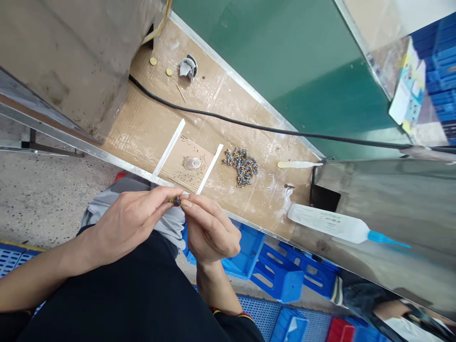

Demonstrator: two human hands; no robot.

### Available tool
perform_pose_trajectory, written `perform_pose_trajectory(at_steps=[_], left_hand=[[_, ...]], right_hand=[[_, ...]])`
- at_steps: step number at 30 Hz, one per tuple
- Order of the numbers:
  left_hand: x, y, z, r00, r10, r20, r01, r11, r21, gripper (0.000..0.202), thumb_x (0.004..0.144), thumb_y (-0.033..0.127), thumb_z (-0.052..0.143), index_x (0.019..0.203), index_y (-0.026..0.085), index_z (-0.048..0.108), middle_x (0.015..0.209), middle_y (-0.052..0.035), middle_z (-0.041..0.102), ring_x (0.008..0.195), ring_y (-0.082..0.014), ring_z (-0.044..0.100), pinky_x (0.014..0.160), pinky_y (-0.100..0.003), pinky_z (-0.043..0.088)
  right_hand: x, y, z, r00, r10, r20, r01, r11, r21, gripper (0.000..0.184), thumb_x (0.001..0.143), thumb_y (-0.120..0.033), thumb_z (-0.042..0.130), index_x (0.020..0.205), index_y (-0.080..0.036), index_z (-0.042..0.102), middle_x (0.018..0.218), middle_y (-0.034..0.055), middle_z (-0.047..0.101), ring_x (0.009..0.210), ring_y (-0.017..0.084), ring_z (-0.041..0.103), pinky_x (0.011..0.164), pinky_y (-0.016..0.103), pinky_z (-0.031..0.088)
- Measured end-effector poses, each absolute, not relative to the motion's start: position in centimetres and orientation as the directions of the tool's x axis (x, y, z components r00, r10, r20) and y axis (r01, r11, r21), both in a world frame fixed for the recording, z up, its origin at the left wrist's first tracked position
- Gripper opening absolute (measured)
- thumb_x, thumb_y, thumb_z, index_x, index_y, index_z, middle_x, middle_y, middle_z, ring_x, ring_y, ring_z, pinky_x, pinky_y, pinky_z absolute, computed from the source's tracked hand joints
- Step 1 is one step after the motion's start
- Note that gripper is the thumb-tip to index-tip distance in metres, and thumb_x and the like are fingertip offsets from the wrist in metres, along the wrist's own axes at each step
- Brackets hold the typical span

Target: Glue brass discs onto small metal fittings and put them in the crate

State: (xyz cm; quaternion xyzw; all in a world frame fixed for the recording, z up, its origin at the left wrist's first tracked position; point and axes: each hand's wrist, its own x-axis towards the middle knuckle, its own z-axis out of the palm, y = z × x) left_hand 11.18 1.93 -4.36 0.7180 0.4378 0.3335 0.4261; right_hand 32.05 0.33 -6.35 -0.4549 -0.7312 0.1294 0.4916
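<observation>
My left hand (133,218) is closed in a pinch, thumb and forefinger on a small dark and brass-coloured metal part (175,201). The fingertips of my right hand (211,225) press together at the other side of the same part, just in front of the table's edge. Fingers cover most of it, so its exact kind cannot be made out. Beyond my hands, a small clear plastic cup (191,163) stands on a cardboard piece (171,166), with tiny dark bits scattered around it. To the right lies a pile of small brass and blue metal parts (245,166).
White tape strips (169,147) flank the cardboard. A black cable (228,118) crosses the tabletop. Crumpled grey material (188,67) lies at the back. On the right are a pale stick-like tool (297,164) and a white bottle with blue nozzle (331,222). Blue crates (278,273) stand below.
</observation>
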Motion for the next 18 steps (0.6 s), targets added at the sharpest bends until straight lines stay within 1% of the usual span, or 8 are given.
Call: perform_pose_trajectory(at_steps=[2, 6, 9, 11, 13, 15, 18], left_hand=[[11.2, 1.9, -4.2, 0.398, 0.911, 0.111, 0.369, -0.270, 0.889, 0.027, 0.122, 0.020, 0.059, 0.147, 0.023, 0.068, 0.131, -0.0018, 0.088, 0.111, -0.0181, 0.089, 0.096, -0.026, 0.070], [11.2, 1.7, -4.2, 0.397, 0.913, 0.094, 0.415, -0.270, 0.869, 0.026, 0.122, 0.022, 0.059, 0.147, 0.023, 0.069, 0.127, -0.0037, 0.089, 0.105, -0.0191, 0.089, 0.090, -0.026, 0.070], [11.2, 1.6, -4.1, 0.401, 0.912, 0.086, 0.422, -0.267, 0.867, 0.027, 0.122, 0.019, 0.059, 0.147, 0.023, 0.069, 0.127, -0.0026, 0.089, 0.106, -0.0183, 0.089, 0.092, -0.026, 0.069], [11.3, 1.6, -4.0, 0.406, 0.910, 0.086, 0.415, -0.267, 0.870, 0.027, 0.121, 0.017, 0.059, 0.146, 0.022, 0.068, 0.128, -0.0022, 0.088, 0.108, -0.0179, 0.088, 0.095, -0.026, 0.068], [11.4, 1.6, -3.8, 0.404, 0.911, 0.089, 0.405, -0.265, 0.875, 0.027, 0.121, 0.017, 0.058, 0.145, 0.022, 0.068, 0.130, -0.0022, 0.088, 0.111, -0.0182, 0.088, 0.096, -0.026, 0.067], [11.5, 1.7, -3.7, 0.399, 0.913, 0.086, 0.394, -0.256, 0.883, 0.027, 0.121, 0.016, 0.056, 0.144, 0.022, 0.068, 0.130, -0.0023, 0.088, 0.111, -0.0188, 0.088, 0.093, -0.026, 0.067], [11.6, 1.7, -3.7, 0.385, 0.920, 0.081, 0.377, -0.237, 0.895, 0.027, 0.119, 0.014, 0.057, 0.141, 0.023, 0.069, 0.124, -0.0018, 0.089, 0.106, -0.0186, 0.089, 0.087, -0.026, 0.066]], right_hand=[[32.1, 0.2, -6.5, -0.117, 0.790, 0.602, 0.548, 0.557, -0.624, 0.050, 0.102, -0.001, 0.080, 0.141, -0.031, 0.082, 0.118, 0.0041, 0.090, 0.097, 0.023, 0.090, 0.081, 0.037, 0.079], [32.3, 0.0, -6.8, -0.152, 0.771, 0.619, 0.563, 0.582, -0.586, 0.056, 0.101, -0.001, 0.081, 0.149, -0.030, 0.080, 0.122, 0.0059, 0.090, 0.100, 0.024, 0.090, 0.083, 0.037, 0.080], [32.4, -0.2, -7.0, -0.177, 0.752, 0.635, 0.579, 0.602, -0.550, 0.059, 0.101, -0.002, 0.082, 0.153, -0.030, 0.077, 0.124, 0.0063, 0.090, 0.101, 0.025, 0.090, 0.082, 0.038, 0.080], [32.5, -0.2, -7.1, -0.185, 0.743, 0.643, 0.586, 0.609, -0.535, 0.059, 0.102, -0.003, 0.082, 0.153, -0.030, 0.076, 0.125, 0.0065, 0.090, 0.102, 0.026, 0.090, 0.083, 0.038, 0.081], [32.5, -0.3, -7.1, -0.189, 0.732, 0.654, 0.583, 0.620, -0.525, 0.057, 0.101, -0.001, 0.082, 0.152, -0.027, 0.077, 0.126, 0.0079, 0.089, 0.104, 0.026, 0.090, 0.085, 0.039, 0.081], [32.5, -0.4, -7.2, -0.191, 0.717, 0.670, 0.582, 0.633, -0.511, 0.057, 0.099, 0.001, 0.082, 0.150, -0.023, 0.079, 0.127, 0.0095, 0.089, 0.105, 0.027, 0.090, 0.087, 0.039, 0.081], [32.7, -0.8, -7.4, -0.202, 0.702, 0.683, 0.603, 0.639, -0.478, 0.058, 0.099, -0.001, 0.081, 0.152, -0.025, 0.078, 0.129, 0.0084, 0.089, 0.105, 0.028, 0.090, 0.088, 0.038, 0.082]])
